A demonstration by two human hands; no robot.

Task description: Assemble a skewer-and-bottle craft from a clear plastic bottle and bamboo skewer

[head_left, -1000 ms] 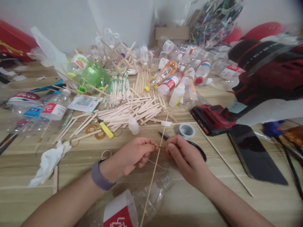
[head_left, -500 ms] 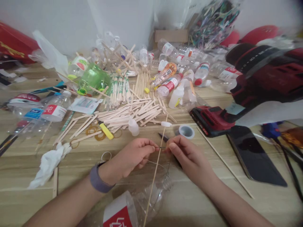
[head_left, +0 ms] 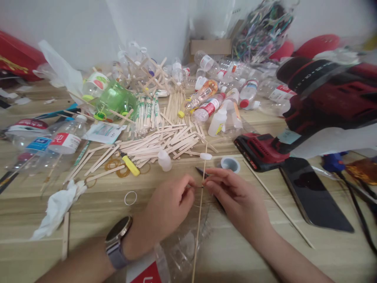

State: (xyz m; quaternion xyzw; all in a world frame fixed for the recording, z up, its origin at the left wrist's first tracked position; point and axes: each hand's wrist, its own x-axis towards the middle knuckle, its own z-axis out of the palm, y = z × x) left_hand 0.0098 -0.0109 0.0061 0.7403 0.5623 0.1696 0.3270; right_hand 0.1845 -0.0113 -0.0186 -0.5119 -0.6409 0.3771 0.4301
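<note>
A thin wooden stick [head_left: 198,228] runs away from me between my hands, with a small white cap [head_left: 205,156] near its far end. My left hand [head_left: 172,202], a watch on its wrist, is closed at the stick's left side, fingertips pinched on a thin strand that crosses the stick. On the other side my right hand [head_left: 243,196] pinches close to the stick at the same crossing; whether the strand is wire or thread I cannot tell. A clear plastic bottle [head_left: 182,251] with a red and white label lies below, partly behind my left arm.
A pile of flat wooden sticks [head_left: 165,141] lies ahead, with plastic bottles [head_left: 209,108] behind. At right stand a red and black power drill [head_left: 324,102] and a dark phone [head_left: 315,196]. A small dropper bottle [head_left: 164,160], grey tape roll [head_left: 230,164] and white ring [head_left: 130,198] lie nearby.
My left hand has rolled over, so the watch face and the white ring now show. The fingers of my right hand have straightened somewhat; both hands stay at the stick.
</note>
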